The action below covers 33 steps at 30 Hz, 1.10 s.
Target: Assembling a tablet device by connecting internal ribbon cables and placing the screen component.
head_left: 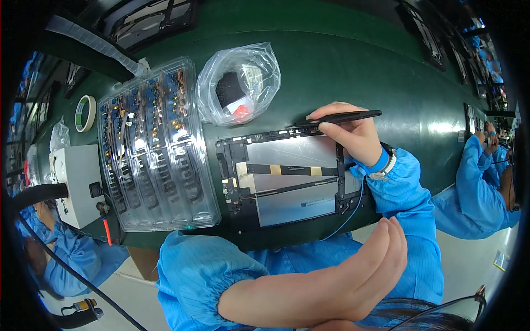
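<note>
Device [292, 179]: one | right grip [356, 137]: pinched around one black tool [353, 116] | left grip [371, 270]: fingers extended, empty

Green bench [337, 69], opened tablet [292, 182], clear tray [160, 225], plastic bag [267, 71], tape roll [92, 115]

**Clear tray [165, 225] on green workbench [353, 71]**

Rows of flex circuits [152, 121] fill it. To its right stands a transparent bag [268, 83] containing an orange-red piece [240, 113]; to its left, a tape roll [93, 113] and a white box [83, 190] with a black hose [41, 195].
</note>
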### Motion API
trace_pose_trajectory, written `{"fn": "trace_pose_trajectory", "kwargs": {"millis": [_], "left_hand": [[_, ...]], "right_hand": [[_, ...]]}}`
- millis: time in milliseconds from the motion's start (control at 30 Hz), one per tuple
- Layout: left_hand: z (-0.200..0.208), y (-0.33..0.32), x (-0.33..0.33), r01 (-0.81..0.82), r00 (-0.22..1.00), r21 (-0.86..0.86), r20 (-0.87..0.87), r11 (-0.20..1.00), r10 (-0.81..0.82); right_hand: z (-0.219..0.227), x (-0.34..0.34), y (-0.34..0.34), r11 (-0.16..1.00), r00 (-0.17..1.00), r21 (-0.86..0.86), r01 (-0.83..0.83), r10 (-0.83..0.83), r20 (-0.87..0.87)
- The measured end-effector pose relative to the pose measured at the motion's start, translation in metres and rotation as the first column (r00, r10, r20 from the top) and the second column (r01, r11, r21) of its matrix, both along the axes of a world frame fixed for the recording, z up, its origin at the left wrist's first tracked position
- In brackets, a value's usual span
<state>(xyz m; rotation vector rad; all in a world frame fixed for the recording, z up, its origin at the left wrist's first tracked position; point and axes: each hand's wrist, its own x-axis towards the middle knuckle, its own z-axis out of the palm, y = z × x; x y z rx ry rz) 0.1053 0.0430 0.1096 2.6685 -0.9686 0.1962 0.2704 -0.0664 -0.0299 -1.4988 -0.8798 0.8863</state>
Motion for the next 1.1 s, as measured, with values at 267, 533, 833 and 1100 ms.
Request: {"fn": "trace_pose_trajectory", "kwargs": {"millis": [267,533,833,1100], "left_hand": [[-0.002,0.000,-0.003,-0.015,0.999,0.034,0.040,0.999,0.014],[-0.005,-0.001,-0.006,-0.024,0.998,0.054,0.060,0.998,0.020],[-0.007,-0.003,-0.007,-0.051,0.997,0.059,0.063,0.997,0.048],[-0.011,-0.005,-0.006,-0.049,0.997,0.051,0.067,0.997,0.046]], "right_hand": [[0.001,-0.001,0.000,1.000,1.000,0.019,-0.011,0.010,0.002],[0.000,-0.001,0.000,1.000,1.000,0.019,-0.007,0.008,-0.009],[0.000,0.001,-0.002,0.999,0.999,0.026,-0.027,0.026,0.022],[0.000,0.002,-0.004,1.000,0.999,0.012,-0.015,0.014,0.041]]}}
